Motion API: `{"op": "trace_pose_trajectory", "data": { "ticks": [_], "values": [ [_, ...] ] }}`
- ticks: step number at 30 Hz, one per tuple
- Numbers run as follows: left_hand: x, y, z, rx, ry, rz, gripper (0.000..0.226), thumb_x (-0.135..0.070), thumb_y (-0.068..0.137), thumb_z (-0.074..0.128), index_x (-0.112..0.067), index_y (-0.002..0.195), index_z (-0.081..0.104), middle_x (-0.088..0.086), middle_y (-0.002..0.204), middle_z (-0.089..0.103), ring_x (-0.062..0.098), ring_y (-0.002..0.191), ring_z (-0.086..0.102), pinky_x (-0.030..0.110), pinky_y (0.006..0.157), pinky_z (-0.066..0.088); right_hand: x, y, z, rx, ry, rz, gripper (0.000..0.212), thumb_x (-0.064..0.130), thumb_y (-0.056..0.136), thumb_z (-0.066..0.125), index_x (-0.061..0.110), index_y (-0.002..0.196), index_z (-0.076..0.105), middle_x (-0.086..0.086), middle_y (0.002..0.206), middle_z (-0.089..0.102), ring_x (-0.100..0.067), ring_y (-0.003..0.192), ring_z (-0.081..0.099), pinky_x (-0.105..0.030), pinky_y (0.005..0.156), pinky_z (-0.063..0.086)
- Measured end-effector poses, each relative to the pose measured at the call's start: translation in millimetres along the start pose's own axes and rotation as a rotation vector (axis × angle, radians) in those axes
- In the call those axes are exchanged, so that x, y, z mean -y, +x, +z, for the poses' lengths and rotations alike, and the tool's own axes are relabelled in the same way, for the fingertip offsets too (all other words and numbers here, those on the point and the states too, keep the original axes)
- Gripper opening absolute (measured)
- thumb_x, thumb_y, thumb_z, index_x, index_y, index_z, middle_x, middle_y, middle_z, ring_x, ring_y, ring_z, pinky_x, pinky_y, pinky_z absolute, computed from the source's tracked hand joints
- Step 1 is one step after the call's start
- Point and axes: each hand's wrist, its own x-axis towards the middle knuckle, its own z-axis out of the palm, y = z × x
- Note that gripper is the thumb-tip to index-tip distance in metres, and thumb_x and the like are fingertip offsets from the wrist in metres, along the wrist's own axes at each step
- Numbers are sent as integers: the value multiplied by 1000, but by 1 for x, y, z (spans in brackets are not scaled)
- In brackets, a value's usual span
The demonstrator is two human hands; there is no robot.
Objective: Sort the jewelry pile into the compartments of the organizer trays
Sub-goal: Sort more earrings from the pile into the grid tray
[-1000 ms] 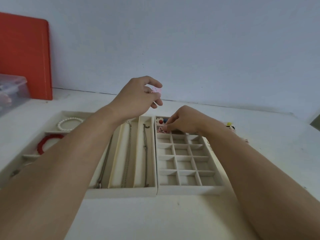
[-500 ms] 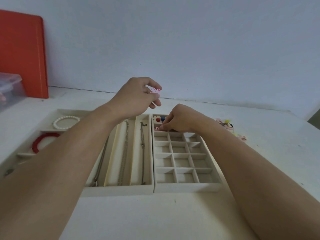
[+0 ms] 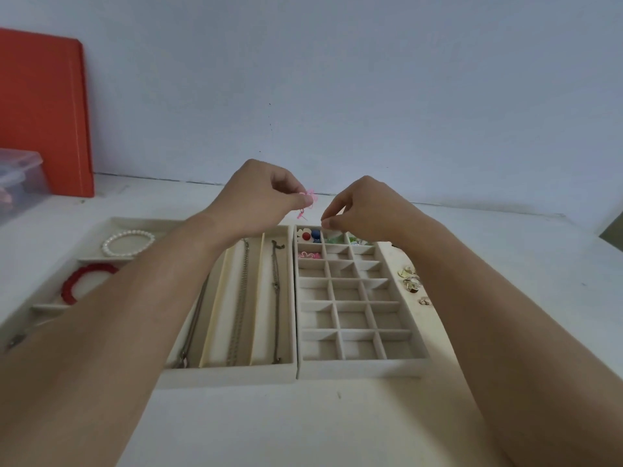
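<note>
My left hand (image 3: 256, 197) is raised over the far end of the trays and pinches a pink flower earring (image 3: 308, 197), whose hook dangles below. My right hand (image 3: 367, 210) hovers just right of it above the grid tray (image 3: 364, 367), thumb and forefinger pressed together with nothing visible between them. In the grid tray's far compartments lie a white flower piece with red and blue beads (image 3: 310, 234), a pink flower earring (image 3: 308, 255) and green pieces (image 3: 333, 238). Gold rings (image 3: 409, 279) lie loose on the table right of the tray.
A tray of long slots (image 3: 229, 377) holding chains (image 3: 240, 298) adjoins the grid tray on the left. Further left are a pearl bracelet (image 3: 128, 242) and a red bracelet (image 3: 87, 281). An orange board (image 3: 43, 112) and a clear plastic box (image 3: 17, 180) stand at the far left.
My right hand rose out of the grid tray's far compartments and moved toward my left hand. A pink flower piece now shows in the second-row compartment.
</note>
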Motion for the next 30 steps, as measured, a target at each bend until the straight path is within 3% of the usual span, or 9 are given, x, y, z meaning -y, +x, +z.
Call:
{"op": "trace_pose_trajectory", "data": {
  "ticks": [3,6,11,15,20,30],
  "values": [
    [3,1,0,-6,16,-26,11,-32,84,80,-21,84,80,-13,89,76,-8,84,66,12,74,46,0,-3,-7,7,97,-35,2,31,83,79,31,85,79,-1,83,76,-11,58,61,-23,56,49],
    [5,3,0,-12,4,-46,9,-30,87,77,-22,86,81,-19,83,73,-13,69,60,12,66,40,-2,-7,-9,48,196,-46,8,31,82,81,31,90,79,6,81,76,-12,68,67,-24,62,51],
    [5,3,2,-19,-11,-48,8,-30,88,76,-24,85,81,-19,79,71,-8,71,61,18,68,43,-3,-14,-8,121,399,-37,25,27,81,84,23,104,75,6,89,78,-10,73,69,-25,66,50],
    [5,4,3,-42,-38,-41,9,-32,88,76,-25,85,81,-9,77,74,3,72,66,21,68,49,2,-16,0,151,565,-24,32,20,81,84,17,110,72,2,95,79,-11,79,69,-29,72,47],
    [1,1,2,-29,-92,-41,13,-31,89,74,-21,85,79,-7,78,76,1,65,67,22,70,51,2,-15,5,155,622,-2,28,24,85,80,14,111,74,1,100,78,-8,76,70,-28,70,46],
    [-1,-1,0,19,-124,-98,8,-19,91,73,-14,96,73,-2,81,78,12,75,75,26,72,53,-4,-10,7,130,668,38,16,23,92,73,12,103,76,-3,99,79,-9,71,68,-32,74,44]
  ]
}}
